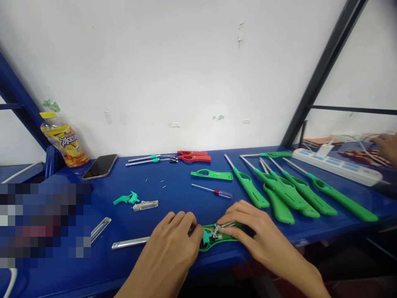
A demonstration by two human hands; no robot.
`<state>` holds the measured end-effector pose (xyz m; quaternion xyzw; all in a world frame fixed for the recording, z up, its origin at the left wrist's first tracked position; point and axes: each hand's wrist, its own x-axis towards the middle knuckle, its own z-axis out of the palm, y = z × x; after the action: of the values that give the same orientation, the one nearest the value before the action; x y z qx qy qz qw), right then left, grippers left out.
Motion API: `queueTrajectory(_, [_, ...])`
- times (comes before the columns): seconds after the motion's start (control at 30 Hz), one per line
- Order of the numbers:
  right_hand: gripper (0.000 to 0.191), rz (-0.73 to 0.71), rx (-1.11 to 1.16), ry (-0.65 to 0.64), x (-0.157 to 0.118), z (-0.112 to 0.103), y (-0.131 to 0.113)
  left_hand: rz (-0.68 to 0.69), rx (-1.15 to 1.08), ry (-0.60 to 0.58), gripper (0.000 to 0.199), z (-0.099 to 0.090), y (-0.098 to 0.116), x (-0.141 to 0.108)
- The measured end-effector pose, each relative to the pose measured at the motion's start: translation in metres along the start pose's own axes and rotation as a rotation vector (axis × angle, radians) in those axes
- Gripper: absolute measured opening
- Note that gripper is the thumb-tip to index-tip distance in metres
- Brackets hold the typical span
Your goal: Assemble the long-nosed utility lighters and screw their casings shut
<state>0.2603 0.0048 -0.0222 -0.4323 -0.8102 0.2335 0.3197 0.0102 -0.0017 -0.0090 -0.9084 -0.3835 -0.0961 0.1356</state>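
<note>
An opened green utility lighter (214, 245) lies at the near edge of the table, its inner parts and thin wires exposed. Its silver tube (130, 243) points left. My left hand (176, 238) is closed around the front of its shell, by the teal trigger piece (206, 237). With thumb and fingers my right hand (251, 227) pinches a slim shiny part at the rear of the shell; the fingers partly hide it. Beyond the hands lie a screwdriver (222, 193) with a clear red-and-purple handle and a loose green half shell (214, 175).
Several green lighters (248, 190) lie at right, near a white power strip (338, 165). Two red lighters (195, 158) are at the back. At left are teal pieces (127, 198), a clear fuel tank (145, 205), a phone (100, 167) and a bottle (65, 140). Another person's hand (387, 147) shows far right.
</note>
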Motion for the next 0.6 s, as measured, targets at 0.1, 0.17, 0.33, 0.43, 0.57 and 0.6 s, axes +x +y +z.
queueTrajectory(0.1, [0.015,-0.003,0.003,-0.005,-0.0015,0.0001,-0.0006,0.018,0.004,0.049,0.037,0.0044,-0.0014,-0.0010])
queueTrajectory(0.17, [0.015,-0.001,0.003,-0.006,-0.0019,0.0000,-0.0005,0.019,0.002,0.069,0.037,0.0055,-0.0017,-0.0007])
queueTrajectory(0.33, [0.018,-0.009,0.017,-0.012,0.0000,-0.0005,0.0002,0.032,0.006,0.077,0.041,0.0025,0.0003,0.0012])
queueTrajectory(0.43, [0.018,-0.017,0.018,-0.017,0.0008,-0.0013,-0.0004,0.029,-0.016,0.012,0.037,0.0023,0.0024,0.0014])
queueTrajectory(0.57, [0.022,-0.016,0.012,-0.027,-0.0003,-0.0029,-0.0032,-0.026,-0.090,-0.062,0.041,0.0074,0.0053,0.0005])
queueTrajectory(0.6, [0.023,-0.013,0.013,-0.029,-0.0007,-0.0031,-0.0038,-0.047,-0.097,-0.072,0.045,0.0088,0.0058,0.0005])
